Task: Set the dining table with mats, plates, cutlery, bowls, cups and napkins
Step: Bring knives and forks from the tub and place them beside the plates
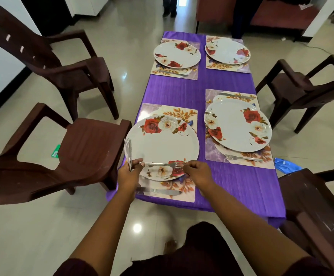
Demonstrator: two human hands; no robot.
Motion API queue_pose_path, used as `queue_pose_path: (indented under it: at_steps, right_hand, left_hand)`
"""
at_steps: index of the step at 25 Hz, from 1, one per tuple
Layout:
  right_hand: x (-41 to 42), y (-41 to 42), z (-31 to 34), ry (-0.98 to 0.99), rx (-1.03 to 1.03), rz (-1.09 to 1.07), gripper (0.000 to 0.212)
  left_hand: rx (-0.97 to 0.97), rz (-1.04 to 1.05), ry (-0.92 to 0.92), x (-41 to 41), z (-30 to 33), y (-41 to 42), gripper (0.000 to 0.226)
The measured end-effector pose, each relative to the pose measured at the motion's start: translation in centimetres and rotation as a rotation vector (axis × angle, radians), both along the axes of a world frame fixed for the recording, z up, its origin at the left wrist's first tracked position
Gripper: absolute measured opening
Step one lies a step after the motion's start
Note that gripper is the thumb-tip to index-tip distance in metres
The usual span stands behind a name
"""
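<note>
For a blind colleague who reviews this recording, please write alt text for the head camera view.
A person's left hand grips spare forks while the right hand pinches one fork over the nearest plate. The purple table holds four floral plates on mats, some with cutlery beside them. Brown plastic chairs stand around.

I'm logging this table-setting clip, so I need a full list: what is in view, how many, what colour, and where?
table: 1, purple cloth, centre
mats: 4, floral, one per setting
plates: 4, white with red roses, one on each mat
knives: 3 seen, silver, on near-left, near-right and far-left mats
fork on mat: 1, silver, near-right mat
fork being passed: 1, silver, over the near-left plate
spare forks: a bunch, silver, upright
chairs: 5, brown, around the table
left hand: grips the spare forks, touches the passed fork's handle
right hand: pinches the passed fork's prongs
</note>
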State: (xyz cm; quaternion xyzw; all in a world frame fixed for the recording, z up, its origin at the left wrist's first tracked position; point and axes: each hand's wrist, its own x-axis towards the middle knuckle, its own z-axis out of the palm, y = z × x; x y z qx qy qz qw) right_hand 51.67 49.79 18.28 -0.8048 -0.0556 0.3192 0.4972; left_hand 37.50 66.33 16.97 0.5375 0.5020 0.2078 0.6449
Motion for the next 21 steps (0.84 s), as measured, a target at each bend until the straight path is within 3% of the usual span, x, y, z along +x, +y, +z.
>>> queue_pose_path:
  at_steps: [6, 21]
  right_hand:
    - [6.5, 3.8, 2.0, -0.091, 0.081, -0.081, 0.010]
    - [22.3, 15.6, -3.3, -0.154, -0.161, -0.094, 0.022]
  left_hand:
    - [0.060, -0.054, 0.016, 7.1, 1.2, 5.0, 0.014]
    - [0.301, -0.257, 0.361, 25.1, -1.3, 18.0, 0.007]
